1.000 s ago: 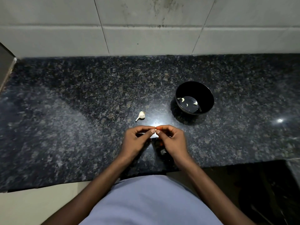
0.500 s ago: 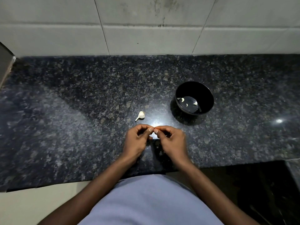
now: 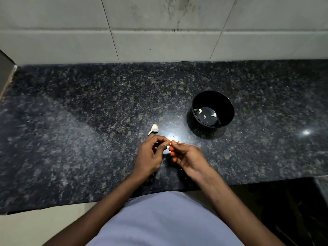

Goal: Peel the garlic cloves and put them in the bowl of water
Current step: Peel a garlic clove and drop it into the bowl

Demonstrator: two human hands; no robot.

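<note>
Both hands meet above the dark granite counter (image 3: 71, 139), near the middle of its front edge, forearms reaching in from the bottom of the view. The left hand (image 3: 150, 155) is curled, thumb and forefinger pinching a small garlic clove (image 3: 169, 145) at the fingertips. The right hand (image 3: 188, 157) faces it, palm turned partly up, its thumb and first finger pinching the same clove from the other side while the remaining fingers curl loosely below. The clove is mostly hidden between the fingertips, so its peel cannot be judged. A garlic head (image 3: 154, 128) with a short stalk lies on the counter just behind the left hand. A black bowl (image 3: 229, 105) stands behind and to the right, water and several peeled cloves (image 3: 200, 111) inside it.
</note>
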